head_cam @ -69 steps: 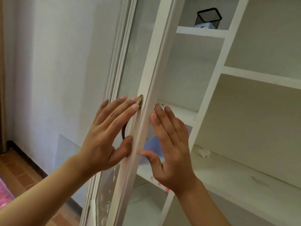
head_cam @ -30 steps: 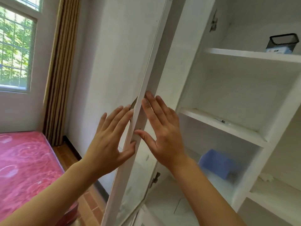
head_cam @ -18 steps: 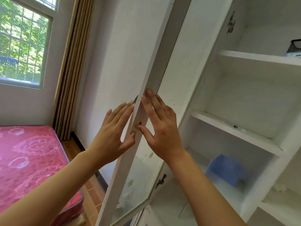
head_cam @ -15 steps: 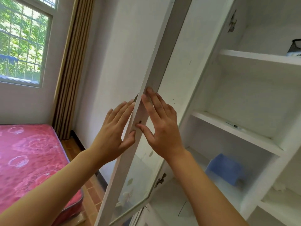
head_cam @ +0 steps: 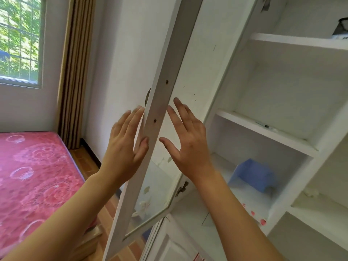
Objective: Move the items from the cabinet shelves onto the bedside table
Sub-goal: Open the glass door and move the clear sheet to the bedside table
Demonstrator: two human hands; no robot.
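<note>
At the door's (head_cam: pixel 160 102) free edge, both hands are raised with fingers straight and spread; neither grip is curled round anything. Left hand (head_cam: pixel 125 146) lies on the outer side of the white frame, thumb against the frame edge, fingertips near a brass handle (head_cam: pixel 148 95) that shows only partly behind the frame. Right hand (head_cam: pixel 190 144) is on the inner side, palm toward the glass pane; whether it touches the pane or stands just off it cannot be told. Two screw holes show on the frame between the hands.

Door is swung open, tilted across the view, its glass panel (head_cam: pixel 150 200) bearing faint flower decals low down. A hinge (head_cam: pixel 181 188) shows beside the right wrist.

Cabinet (head_cam: pixel 235 53) interior, right of the door, is white. Items on the shelves: a blue box (head_cam: pixel 252 175) on the low shelf, toward the back; a small thin object (head_cam: pixel 265 125) on the middle shelf (head_cam: pixel 263 130), too small to identify; a dark mesh basket (head_cam: pixel 341 28) on the top shelf, cut off by the picture's right edge. Small red stickers (head_cam: pixel 258 217) mark the front lip of the low shelf. A pale scrap (head_cam: pixel 311 193) lies in the next compartment to the right.

Left of the cabinet: white wall, tan curtain (head_cam: pixel 75 68), barred window (head_cam: pixel 18 38), a bed with a red floral mattress (head_cam: pixel 32 181), and tiled floor (head_cam: pixel 84 161).
</note>
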